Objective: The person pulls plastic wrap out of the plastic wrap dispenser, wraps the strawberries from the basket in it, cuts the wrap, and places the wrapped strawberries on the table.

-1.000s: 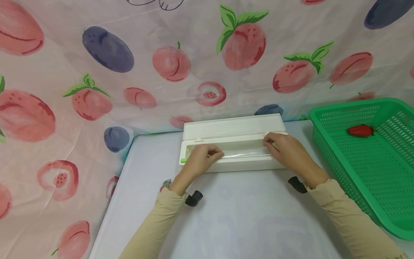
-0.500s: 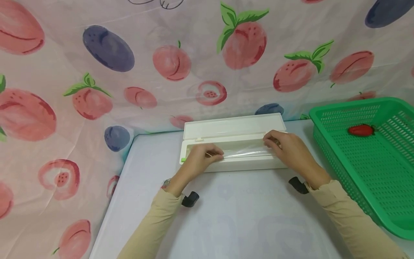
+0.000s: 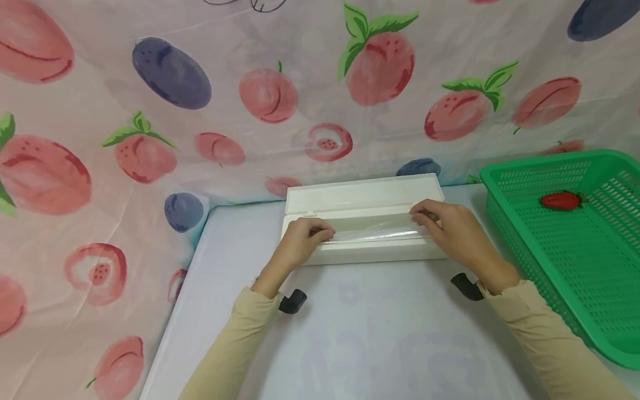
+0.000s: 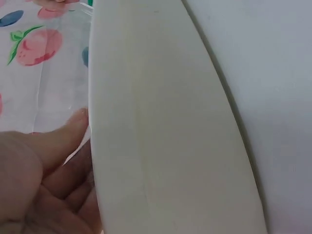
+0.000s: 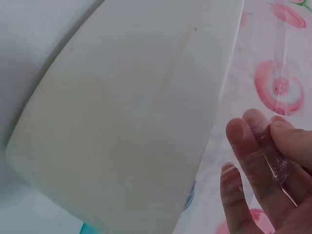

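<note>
A long white cling film dispenser box (image 3: 375,254) stands at the back of the table, its lid (image 3: 365,195) tipped back against the patterned cloth. Clear cling film (image 3: 375,230) stretches between my two hands above the box opening, with shiny creases. My left hand (image 3: 300,240) pinches the film near the left end; in the left wrist view the box wall (image 4: 161,117) partly hides its fingertips. Near the right end, my right hand (image 3: 452,233) pinches the other side between thumb and fingers. Wrinkled film lies across those fingers (image 5: 256,161) in the right wrist view.
A green plastic basket (image 3: 560,266) stands to the right of the box, beside the right forearm. Inside it lies a red pepper-shaped item (image 3: 561,200). Behind the white tabletop (image 3: 360,333) hangs a fruit-print cloth (image 3: 225,183).
My left hand has shifted left and slightly up along the box, and its green end piece is now covered. My right hand has risen slightly. More film shows stretched between them.
</note>
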A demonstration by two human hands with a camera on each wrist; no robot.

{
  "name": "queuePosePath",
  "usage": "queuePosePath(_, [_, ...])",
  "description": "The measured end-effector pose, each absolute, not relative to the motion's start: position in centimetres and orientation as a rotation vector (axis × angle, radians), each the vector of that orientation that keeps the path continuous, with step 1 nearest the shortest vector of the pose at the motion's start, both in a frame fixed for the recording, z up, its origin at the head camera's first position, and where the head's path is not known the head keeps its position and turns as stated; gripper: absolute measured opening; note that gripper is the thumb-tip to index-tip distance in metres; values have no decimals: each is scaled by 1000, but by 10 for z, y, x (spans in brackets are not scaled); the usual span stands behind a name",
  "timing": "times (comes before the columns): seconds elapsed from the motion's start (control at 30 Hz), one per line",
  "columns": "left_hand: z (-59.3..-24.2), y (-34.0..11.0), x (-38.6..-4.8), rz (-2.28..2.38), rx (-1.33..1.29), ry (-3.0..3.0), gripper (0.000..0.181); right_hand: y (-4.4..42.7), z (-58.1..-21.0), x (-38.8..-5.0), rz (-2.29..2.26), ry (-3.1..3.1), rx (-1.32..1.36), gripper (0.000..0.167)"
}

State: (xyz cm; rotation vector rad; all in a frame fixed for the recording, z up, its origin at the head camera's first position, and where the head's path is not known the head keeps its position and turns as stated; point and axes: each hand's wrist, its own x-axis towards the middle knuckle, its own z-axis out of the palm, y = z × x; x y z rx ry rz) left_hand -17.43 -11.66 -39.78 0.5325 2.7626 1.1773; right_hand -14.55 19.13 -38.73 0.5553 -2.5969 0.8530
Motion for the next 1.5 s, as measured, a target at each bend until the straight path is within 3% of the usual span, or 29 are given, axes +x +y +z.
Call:
queuePosePath(0.2, [-393, -118, -174, 1113, 559, 2818, 12, 194, -386, -146, 831, -2593, 580, 9])
queuePosePath(0.47, [-393, -141, -176, 1148, 856, 2675, 14, 198, -384, -146, 842, -2572, 640, 10])
queuePosePath(1.0, [-389, -157, -176, 769, 857, 2956, 12, 207, -381, -142, 740, -2613, 697, 27])
queuePosePath(1.27, [-384, -163, -175, 645, 987, 3018, 10, 213, -389, -146, 588, -2562, 736, 16])
queuePosePath(1.5, [-386, -165, -178, 888, 935, 3046, 15, 216, -386, -148, 740, -2613, 668, 17])
